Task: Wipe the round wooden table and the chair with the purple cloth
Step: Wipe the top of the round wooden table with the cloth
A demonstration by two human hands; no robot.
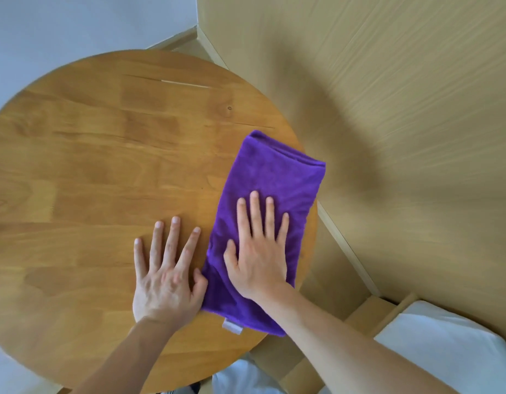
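Note:
The round wooden table (pixel 104 172) fills the left and middle of the view. A folded purple cloth (pixel 274 172) lies on its right side, with its far corner past the table's rim. My right hand (pixel 257 251) presses flat on the cloth, fingers straight. My left hand (pixel 166 274) rests flat on the bare wood just left of the cloth, fingers spread, thumb touching the cloth's edge. A white-cushioned chair seat (pixel 456 345) shows at the lower right.
A tall wooden panel (pixel 402 95) stands right of the table, close to its rim. A pale wall (pixel 75 24) lies beyond the table at the upper left. A thin crack (pixel 172 81) runs across the tabletop's far part.

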